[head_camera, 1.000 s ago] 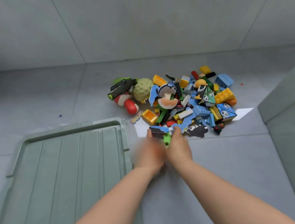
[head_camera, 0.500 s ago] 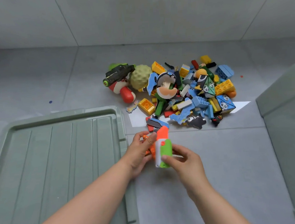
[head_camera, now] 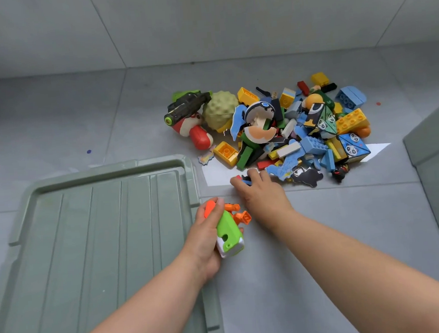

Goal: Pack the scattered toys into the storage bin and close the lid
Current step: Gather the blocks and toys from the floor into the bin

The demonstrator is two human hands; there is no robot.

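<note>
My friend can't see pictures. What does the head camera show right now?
The left hand holds a green and orange toy while the right hand touches small pieces at the near edge of a toy pile on the grey floor. A green lid lies flat on the left.

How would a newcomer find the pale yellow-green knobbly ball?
Beyond the far right corner of the grey-green plastic lid on the floor lies a heap of colourful plastic toys. The pale yellow-green knobbly ball sits at the heap's left end, just right of a black toy blaster. It alone is round and covered in bumps; its neighbours are smooth blocks and flat cut-outs.
</note>
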